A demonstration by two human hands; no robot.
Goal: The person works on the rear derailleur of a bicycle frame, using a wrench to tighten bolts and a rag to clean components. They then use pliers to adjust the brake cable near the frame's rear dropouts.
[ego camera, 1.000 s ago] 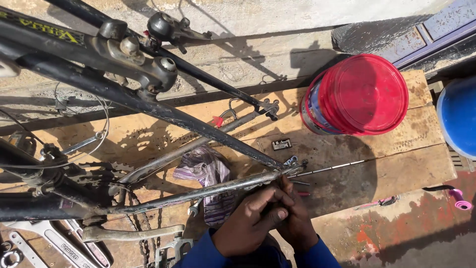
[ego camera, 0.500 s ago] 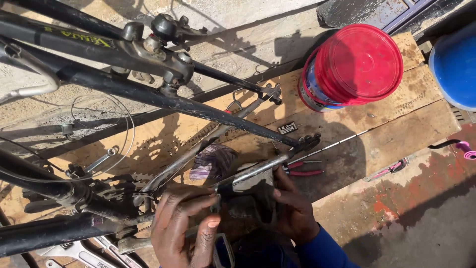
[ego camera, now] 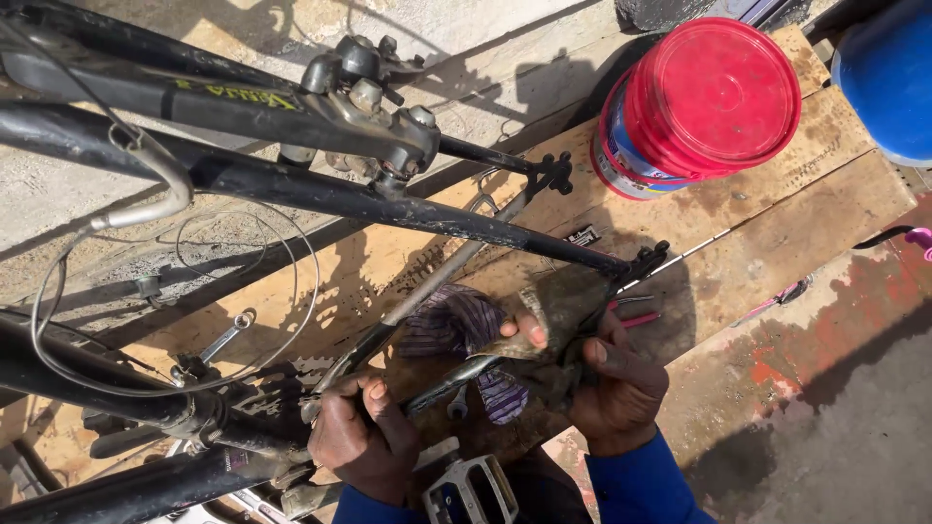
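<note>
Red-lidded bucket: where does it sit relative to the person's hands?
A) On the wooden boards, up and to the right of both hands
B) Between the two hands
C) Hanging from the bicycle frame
A: the red-lidded bucket stands on the wooden boards, above and right of the right hand and left hand.

One black bicycle frame (ego camera: 291,184) stretches across the left and middle. One red-lidded bucket (ego camera: 704,102) stands far right, with one blue container (ego camera: 888,78) at the right edge. Two hands show near the bottom: the left hand (ego camera: 364,442) and the right hand (ego camera: 612,383). One purple striped rag (ego camera: 451,325) lies between them, one grimy cloth (ego camera: 563,306) beside it, and one pedal (ego camera: 471,490) sits nearest.
</note>
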